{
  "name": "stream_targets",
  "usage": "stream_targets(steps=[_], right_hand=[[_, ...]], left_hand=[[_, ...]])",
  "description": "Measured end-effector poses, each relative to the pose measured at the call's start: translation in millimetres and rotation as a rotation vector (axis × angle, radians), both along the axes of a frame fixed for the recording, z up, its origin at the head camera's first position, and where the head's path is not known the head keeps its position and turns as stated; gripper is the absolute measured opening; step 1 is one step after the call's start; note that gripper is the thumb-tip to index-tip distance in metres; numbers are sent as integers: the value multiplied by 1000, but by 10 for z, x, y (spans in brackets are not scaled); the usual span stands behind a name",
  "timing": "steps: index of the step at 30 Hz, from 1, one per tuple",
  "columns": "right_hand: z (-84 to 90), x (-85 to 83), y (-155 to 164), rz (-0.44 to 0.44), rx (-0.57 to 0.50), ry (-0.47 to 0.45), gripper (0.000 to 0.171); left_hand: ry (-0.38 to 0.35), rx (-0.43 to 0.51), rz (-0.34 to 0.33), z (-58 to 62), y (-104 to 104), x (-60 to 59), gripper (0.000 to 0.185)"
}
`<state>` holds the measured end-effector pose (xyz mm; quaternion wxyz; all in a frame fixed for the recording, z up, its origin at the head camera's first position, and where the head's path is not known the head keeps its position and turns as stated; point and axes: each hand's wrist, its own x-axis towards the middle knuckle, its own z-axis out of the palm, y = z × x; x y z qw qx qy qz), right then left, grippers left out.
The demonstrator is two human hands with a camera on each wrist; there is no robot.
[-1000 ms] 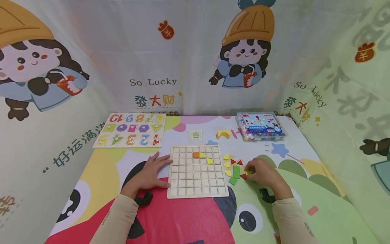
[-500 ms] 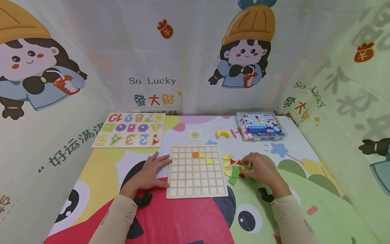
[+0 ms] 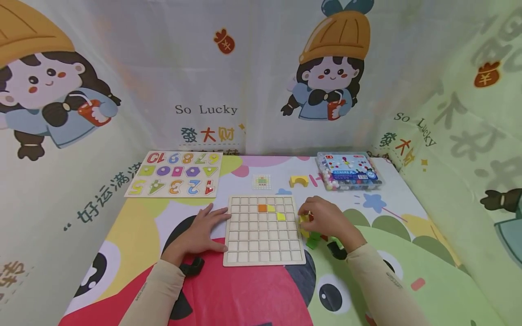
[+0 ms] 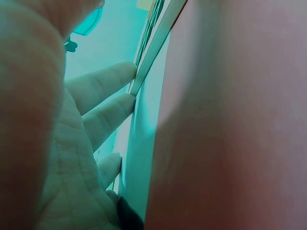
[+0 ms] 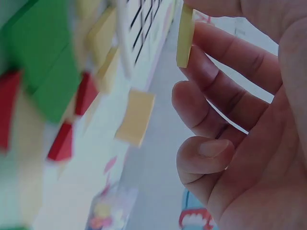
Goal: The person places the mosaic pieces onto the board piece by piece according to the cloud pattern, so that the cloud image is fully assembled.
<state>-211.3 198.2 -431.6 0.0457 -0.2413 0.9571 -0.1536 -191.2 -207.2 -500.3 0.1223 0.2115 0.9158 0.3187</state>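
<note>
A cartoon-printed table cover (image 3: 253,294) fills the lower frame; at upper left lies a number puzzle board (image 3: 175,174), at upper right a clear bead box (image 3: 348,170). At centre sits the wooden grid board (image 3: 264,231), with an orange square (image 3: 263,208) and two yellow pieces in its upper rows. The left hand (image 3: 201,233) lies flat, fingers straight against the board's left edge. Right of the board, the right hand (image 3: 326,219) pinches a thin yellow piece (image 5: 184,38) at the fingertips, above loose pieces (image 5: 62,86) of red, green and yellow. The pinch looks light, though the wrist view is blurred; the piece could slip among the loose ones or knock them.
</note>
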Motion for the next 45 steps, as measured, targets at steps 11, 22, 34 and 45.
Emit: stream_targets(steps=[11,22,34,45], right_hand=[[-94,-95,-380,106,21,-51,17],[-242,-120,-554,81,42,-140,18],[-236,-128,-590,51,7,-153,14],[-289,-140,-535,65,-61,-169,18]], left_hand=[[5,18,-9,9,22,27,97],[3,8,-8,-23,7,25,97],[9,14,-9,-3,-11,20,97],[11,2,0,-26,-6,23,98]])
